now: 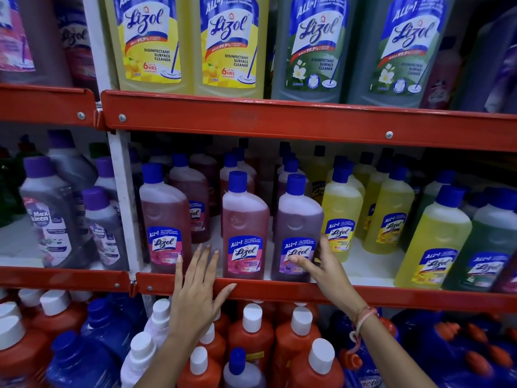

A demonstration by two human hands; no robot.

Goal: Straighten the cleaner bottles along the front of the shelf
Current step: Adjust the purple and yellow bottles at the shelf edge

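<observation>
Nearest, the left hand (197,278) lay flat and empty, fingers spread, over the red metal shelf lip (251,292), between two pink bottles. Just beyond, the right hand (316,264) was clasped around the upright purple-filled plastic Lizol bottle (296,231) at the shelf front, thumb on label; yellow bottles (340,217) stood further back, rightward.

Above the middle red metal shelf rail (279,121) you see tall yellow and green disinfectant bottles (152,43); below it, orange white-capped plastic bottles (250,329) and dark blue jugs (453,357).
</observation>
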